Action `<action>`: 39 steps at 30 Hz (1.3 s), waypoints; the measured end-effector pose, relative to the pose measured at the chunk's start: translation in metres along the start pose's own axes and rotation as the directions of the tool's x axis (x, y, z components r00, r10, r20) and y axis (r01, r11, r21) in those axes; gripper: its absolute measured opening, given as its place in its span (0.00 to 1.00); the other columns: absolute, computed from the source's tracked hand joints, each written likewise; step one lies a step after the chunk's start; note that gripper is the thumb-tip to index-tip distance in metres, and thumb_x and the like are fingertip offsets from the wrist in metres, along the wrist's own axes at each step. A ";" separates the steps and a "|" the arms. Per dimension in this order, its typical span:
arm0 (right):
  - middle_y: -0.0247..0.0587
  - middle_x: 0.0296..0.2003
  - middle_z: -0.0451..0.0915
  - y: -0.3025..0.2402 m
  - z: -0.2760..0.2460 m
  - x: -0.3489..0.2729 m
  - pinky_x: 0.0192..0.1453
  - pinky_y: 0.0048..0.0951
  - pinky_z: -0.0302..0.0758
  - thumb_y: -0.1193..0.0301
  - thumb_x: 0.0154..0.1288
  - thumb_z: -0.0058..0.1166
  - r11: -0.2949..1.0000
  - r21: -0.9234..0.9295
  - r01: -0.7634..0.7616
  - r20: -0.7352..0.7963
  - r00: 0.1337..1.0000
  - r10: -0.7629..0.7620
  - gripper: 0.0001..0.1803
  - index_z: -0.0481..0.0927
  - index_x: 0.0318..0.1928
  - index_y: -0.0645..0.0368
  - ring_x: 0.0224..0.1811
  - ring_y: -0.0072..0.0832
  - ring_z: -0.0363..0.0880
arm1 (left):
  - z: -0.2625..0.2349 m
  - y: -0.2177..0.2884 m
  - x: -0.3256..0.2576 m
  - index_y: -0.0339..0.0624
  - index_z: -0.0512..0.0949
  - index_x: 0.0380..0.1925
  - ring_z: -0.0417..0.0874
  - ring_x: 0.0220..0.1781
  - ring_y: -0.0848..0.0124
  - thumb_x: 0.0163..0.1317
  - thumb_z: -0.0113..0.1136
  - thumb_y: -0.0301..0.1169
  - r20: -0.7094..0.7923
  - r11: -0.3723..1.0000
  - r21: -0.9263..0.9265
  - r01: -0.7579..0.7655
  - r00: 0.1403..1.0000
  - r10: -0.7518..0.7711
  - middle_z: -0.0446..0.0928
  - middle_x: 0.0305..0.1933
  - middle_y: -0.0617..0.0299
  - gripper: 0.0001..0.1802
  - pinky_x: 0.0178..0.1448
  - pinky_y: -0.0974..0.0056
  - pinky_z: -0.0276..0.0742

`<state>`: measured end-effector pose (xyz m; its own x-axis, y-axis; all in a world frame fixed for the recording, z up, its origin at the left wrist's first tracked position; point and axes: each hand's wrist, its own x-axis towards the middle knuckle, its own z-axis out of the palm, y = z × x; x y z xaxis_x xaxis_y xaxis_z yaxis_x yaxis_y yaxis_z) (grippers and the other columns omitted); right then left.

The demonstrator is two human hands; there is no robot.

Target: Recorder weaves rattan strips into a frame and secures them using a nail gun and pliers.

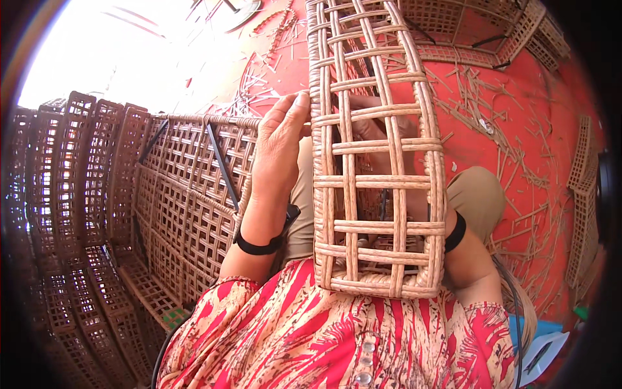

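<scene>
A long woven rattan lattice panel (376,149) stands upright on my lap, its coiled edge near my chest. My left hand (280,146) rests against the panel's left edge, thumb pressed on the rim. My right hand (372,129) is behind the lattice, seen through the gaps, its fingers closed around the weave; what exactly it pinches is hidden. Both wrists wear black bands.
A stack of woven lattice frames (84,194) with black metal struts stands at my left. More lattice pieces (492,32) lie at the far right and along the right rim (583,194). Loose rattan offcuts (492,123) litter the red floor.
</scene>
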<state>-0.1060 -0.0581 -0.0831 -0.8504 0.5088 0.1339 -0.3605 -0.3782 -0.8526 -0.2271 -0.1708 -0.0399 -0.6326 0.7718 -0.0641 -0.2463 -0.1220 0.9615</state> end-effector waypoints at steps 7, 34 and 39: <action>0.39 0.41 0.82 -0.001 -0.002 -0.007 0.44 0.26 0.80 0.74 0.66 0.54 0.994 -0.087 0.058 -0.019 0.998 -0.060 0.14 0.77 0.52 0.64 0.41 0.24 0.80 | 0.007 0.000 -0.010 0.36 0.78 0.51 0.79 0.41 0.81 0.71 0.52 0.38 -0.023 1.000 0.009 -0.005 1.000 0.005 0.82 0.42 0.65 0.18 0.47 0.72 0.72; 0.40 0.40 0.83 -0.011 0.004 -0.004 0.41 0.25 0.82 0.76 0.66 0.54 0.900 0.396 -0.183 -0.003 0.980 0.201 0.11 0.77 0.49 0.63 0.38 0.25 0.83 | 0.013 -0.007 -0.015 0.33 0.77 0.51 0.77 0.44 0.79 0.70 0.53 0.36 -0.040 1.000 -0.015 -0.023 0.999 0.023 0.81 0.44 0.62 0.18 0.51 0.71 0.71; 0.38 0.39 0.83 0.008 0.002 0.015 0.36 0.22 0.81 0.76 0.66 0.55 0.928 0.359 -0.101 0.001 0.994 0.107 0.10 0.78 0.47 0.64 0.34 0.21 0.81 | 0.015 -0.005 -0.016 0.33 0.77 0.51 0.77 0.44 0.79 0.70 0.53 0.36 -0.030 0.999 -0.028 -0.043 0.999 0.042 0.81 0.44 0.62 0.18 0.51 0.71 0.71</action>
<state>-0.1228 -0.0554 -0.0872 -0.8846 0.4644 0.0422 -0.3866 -0.6798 -0.6233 -0.2046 -0.1737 -0.0402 -0.6638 0.7472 -0.0318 -0.2393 -0.1720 0.9556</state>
